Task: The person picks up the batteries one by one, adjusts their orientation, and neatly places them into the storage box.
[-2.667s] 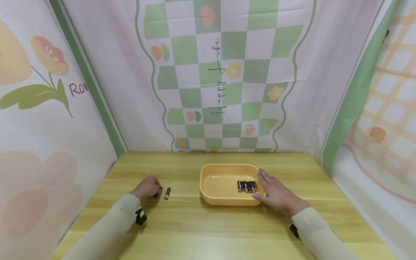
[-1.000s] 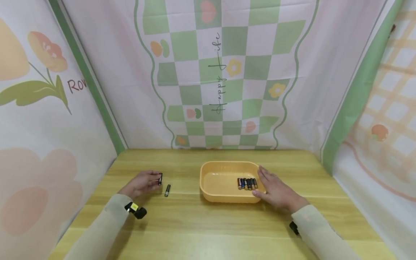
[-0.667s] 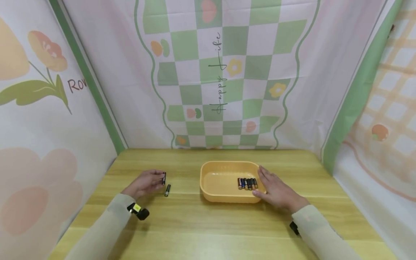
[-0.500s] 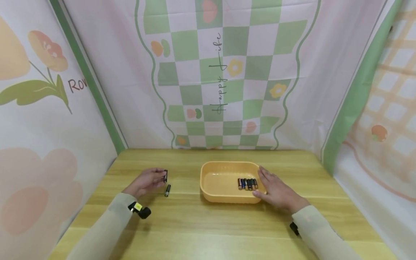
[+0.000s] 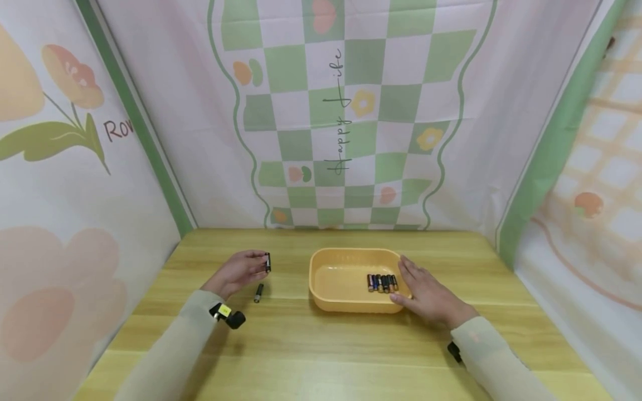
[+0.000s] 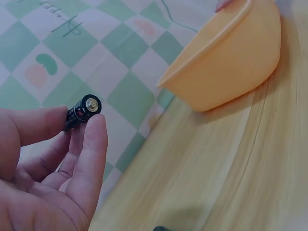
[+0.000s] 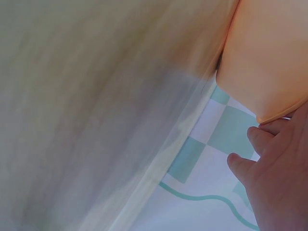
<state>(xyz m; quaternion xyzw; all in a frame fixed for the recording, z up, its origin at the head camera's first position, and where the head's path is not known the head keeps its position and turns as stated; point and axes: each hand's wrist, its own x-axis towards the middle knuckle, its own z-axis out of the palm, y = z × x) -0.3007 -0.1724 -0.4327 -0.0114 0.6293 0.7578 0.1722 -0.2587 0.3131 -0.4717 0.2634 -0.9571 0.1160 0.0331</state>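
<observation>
My left hand [image 5: 242, 270] holds a black battery [image 5: 268, 262] raised over the table, left of the basin. In the left wrist view, thumb and fingers pinch that battery [image 6: 82, 113], its metal nub facing the camera. A second battery [image 5: 258, 293] lies on the table just below this hand. The yellow plastic basin [image 5: 328, 306] stands at centre right, with a row of several batteries [image 5: 382, 283] side by side on its floor at the right. My right hand [image 5: 431, 295] rests on the basin's right end, fingers extended along the rim and thumb at the front corner.
A light wooden table [image 5: 311, 356] carries everything. Behind it hangs a green and white checked cloth [image 5: 346, 167], with printed cloth [image 5: 65, 278] at the left side and more cloth [image 5: 602, 167] at the right.
My left hand has picked one battery up from the table, lifted it, and carried it right and away towards the back. The right hand has kept its place on the basin.
</observation>
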